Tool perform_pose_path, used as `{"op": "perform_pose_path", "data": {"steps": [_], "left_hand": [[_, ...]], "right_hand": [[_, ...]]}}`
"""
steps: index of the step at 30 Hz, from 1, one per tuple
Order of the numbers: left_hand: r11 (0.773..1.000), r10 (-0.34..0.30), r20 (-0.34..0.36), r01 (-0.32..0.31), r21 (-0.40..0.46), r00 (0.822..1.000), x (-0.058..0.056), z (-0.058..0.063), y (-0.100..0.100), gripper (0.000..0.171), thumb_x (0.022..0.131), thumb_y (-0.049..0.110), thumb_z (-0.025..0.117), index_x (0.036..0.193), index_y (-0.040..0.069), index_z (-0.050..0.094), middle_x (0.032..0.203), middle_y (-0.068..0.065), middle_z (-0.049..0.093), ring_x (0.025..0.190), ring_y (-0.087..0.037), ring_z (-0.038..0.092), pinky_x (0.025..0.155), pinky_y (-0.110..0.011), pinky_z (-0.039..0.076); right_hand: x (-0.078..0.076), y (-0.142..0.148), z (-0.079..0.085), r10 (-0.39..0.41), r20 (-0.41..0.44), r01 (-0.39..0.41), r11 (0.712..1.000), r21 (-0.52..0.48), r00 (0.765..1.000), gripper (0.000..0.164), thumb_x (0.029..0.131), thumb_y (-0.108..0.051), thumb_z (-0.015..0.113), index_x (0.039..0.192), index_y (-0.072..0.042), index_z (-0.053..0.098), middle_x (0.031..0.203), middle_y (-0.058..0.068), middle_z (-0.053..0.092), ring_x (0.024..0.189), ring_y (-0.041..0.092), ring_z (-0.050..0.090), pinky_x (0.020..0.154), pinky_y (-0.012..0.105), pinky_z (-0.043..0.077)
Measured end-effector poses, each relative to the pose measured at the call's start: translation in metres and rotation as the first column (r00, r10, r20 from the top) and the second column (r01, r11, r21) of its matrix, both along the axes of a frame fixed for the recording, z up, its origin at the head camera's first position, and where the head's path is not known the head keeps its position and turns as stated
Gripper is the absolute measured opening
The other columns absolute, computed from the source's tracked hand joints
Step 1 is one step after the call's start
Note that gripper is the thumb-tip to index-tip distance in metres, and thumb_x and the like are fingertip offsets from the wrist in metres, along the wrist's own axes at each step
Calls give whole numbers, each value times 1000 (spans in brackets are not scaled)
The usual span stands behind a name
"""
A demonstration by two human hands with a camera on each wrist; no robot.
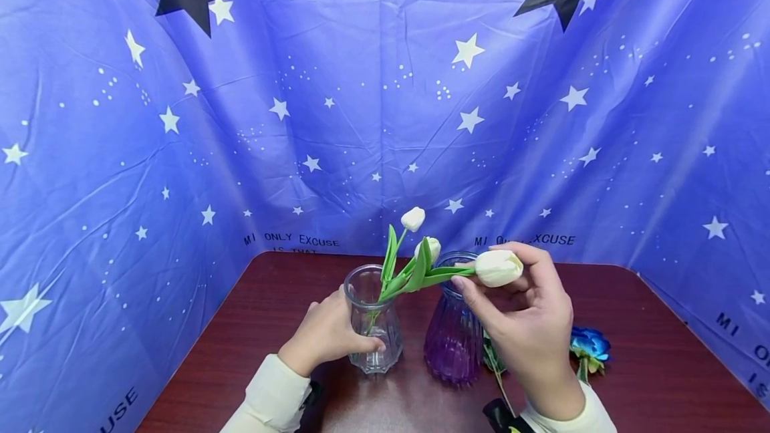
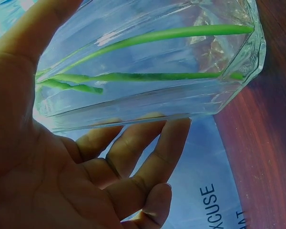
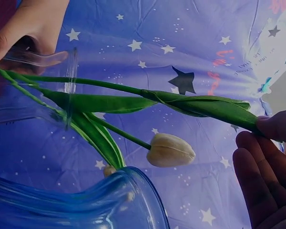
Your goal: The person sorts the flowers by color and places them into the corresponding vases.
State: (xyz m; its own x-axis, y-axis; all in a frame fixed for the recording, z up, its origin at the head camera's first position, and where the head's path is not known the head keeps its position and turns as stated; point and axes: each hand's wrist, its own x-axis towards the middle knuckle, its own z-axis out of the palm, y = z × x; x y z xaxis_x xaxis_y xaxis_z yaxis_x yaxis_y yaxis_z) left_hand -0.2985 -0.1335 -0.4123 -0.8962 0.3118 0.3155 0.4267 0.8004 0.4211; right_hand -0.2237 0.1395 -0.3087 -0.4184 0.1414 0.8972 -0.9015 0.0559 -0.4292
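Note:
My left hand [image 1: 329, 334] grips a clear glass vase [image 1: 390, 323], thumb across its near side and fingers behind. In the left wrist view, green stems [image 2: 171, 76] run down inside the glass; two reach its base and one ends higher up. My right hand [image 1: 537, 326] pinches a white tulip [image 1: 498, 268] just below its bloom, thumb against fingers. That tulip leans far right over the vase's rim, its leaves wrapped along the stem. Two other white tulips, one taller [image 1: 413, 219] and one behind a leaf [image 3: 170, 150], stand in the same vase.
A blue-to-purple ribbed glass vase [image 1: 452, 349] stands right of the clear one, beneath the leaning tulip. A blue flower [image 1: 591, 343] lies at the right, partly behind my right wrist. Starry blue cloth [image 1: 379, 119] hangs around the dark red table [image 1: 240, 339].

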Motion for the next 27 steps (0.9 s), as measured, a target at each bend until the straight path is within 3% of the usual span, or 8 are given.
{"op": "perform_pose_path", "data": {"steps": [14, 27], "left_hand": [[1000, 3, 1, -3, 3, 1000, 0, 1, 0, 92, 57, 60, 94, 134, 22, 58, 118, 6, 72, 106, -17, 69, 71, -48, 49], [1000, 5, 0, -5, 7, 1000, 0, 0, 0, 92, 57, 60, 94, 134, 23, 58, 118, 7, 72, 106, -16, 69, 70, -48, 48]], "right_hand": [[-1, -9, -6, -142, -4, 141, 979, 147, 990, 60, 64, 21, 86, 118, 12, 60, 95, 15, 74, 82, 5, 74, 68, 17, 58], [-3, -16, -14, -202, 4, 196, 954, 227, 979, 57, 68, 9, 90, 118, 4, 64, 95, 9, 78, 79, 3, 74, 67, 17, 58]]}}
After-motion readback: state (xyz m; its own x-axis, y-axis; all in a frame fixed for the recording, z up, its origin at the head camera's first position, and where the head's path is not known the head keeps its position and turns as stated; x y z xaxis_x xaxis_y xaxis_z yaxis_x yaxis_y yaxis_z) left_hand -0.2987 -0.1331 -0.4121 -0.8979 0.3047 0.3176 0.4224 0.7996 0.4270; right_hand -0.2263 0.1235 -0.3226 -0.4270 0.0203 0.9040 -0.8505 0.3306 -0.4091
